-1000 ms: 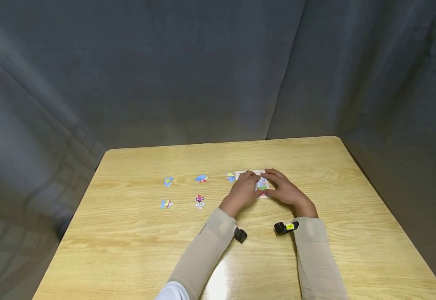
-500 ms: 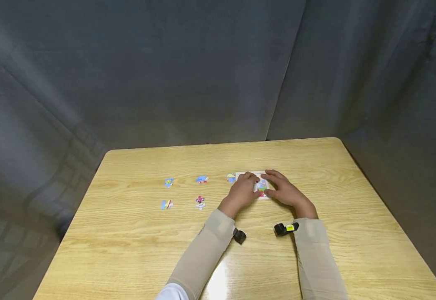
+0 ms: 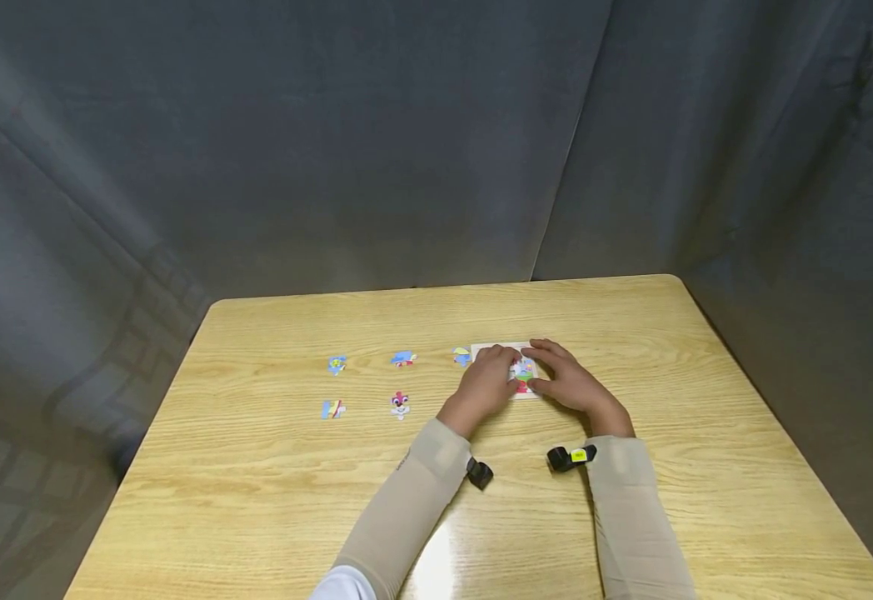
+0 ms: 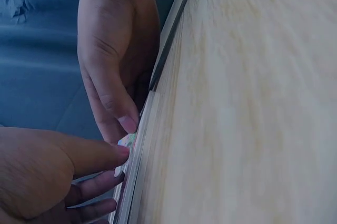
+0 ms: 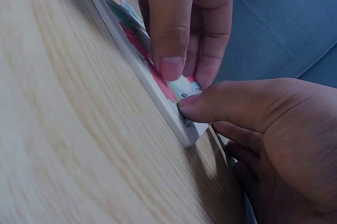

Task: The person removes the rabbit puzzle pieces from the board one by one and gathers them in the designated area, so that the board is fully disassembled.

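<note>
A white-framed puzzle board [image 3: 502, 347] lies flat on the wooden table [image 3: 631, 333], right of centre. My left hand [image 3: 487, 379] comes in from the board's left, and its thumb and curled fingers pinch a colourful puzzle piece [image 3: 524, 369] lying on the board. My right hand [image 3: 567, 382] reaches in from the right. Its thumb tip presses the piece at the board's near edge and its fingers stretch toward the far edge. In the right wrist view my right hand [image 5: 263, 129] presses the board [image 5: 131, 56] beside my left hand [image 5: 179, 19]. The piece [image 4: 126, 141] shows between the fingertips in the left wrist view.
Several loose colourful puzzle pieces lie left of the board: one close to it [image 3: 462, 356], one in the far row [image 3: 403, 358], and a red figure [image 3: 400, 403] nearer me. Dark grey curtains [image 3: 406, 142] close off the back and sides. Black wrist cameras [image 3: 571, 457] sit on my sleeves.
Both hands stay on the board and the piece. Only the fingertips have shifted slightly.
</note>
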`<state>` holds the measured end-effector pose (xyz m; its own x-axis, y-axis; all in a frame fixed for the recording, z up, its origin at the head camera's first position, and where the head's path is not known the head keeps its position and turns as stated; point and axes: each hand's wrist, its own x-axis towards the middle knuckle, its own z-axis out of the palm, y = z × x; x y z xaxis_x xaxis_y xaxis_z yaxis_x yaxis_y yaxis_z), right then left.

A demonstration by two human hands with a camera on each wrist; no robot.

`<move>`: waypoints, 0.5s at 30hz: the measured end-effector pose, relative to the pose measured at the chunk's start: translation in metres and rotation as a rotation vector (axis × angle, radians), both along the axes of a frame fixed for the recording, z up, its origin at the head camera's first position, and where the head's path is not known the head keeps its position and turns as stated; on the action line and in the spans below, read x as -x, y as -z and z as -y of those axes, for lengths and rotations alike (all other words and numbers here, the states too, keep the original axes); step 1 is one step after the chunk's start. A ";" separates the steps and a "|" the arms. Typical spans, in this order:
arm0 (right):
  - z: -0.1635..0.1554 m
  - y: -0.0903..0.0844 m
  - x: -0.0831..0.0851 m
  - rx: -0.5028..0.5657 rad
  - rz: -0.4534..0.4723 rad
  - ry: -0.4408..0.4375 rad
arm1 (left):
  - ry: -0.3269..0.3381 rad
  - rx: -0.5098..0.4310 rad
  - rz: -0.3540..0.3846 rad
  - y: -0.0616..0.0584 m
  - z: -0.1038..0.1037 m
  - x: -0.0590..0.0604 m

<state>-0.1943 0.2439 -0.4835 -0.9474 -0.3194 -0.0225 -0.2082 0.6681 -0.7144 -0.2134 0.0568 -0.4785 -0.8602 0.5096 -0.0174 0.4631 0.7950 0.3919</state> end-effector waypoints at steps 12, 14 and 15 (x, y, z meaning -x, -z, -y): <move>-0.001 0.000 0.000 0.018 -0.002 0.010 | 0.003 -0.122 -0.004 0.001 0.002 0.010; 0.000 0.001 0.000 0.025 -0.001 0.008 | 0.003 -0.127 0.003 0.002 0.002 0.011; 0.000 0.002 0.000 0.028 -0.001 0.007 | 0.003 -0.131 0.010 0.002 0.002 0.012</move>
<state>-0.1941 0.2440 -0.4854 -0.9496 -0.3131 -0.0124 -0.2046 0.6496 -0.7322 -0.2251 0.0549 -0.4803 -0.8588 0.5107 0.0415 0.4611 0.7351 0.4971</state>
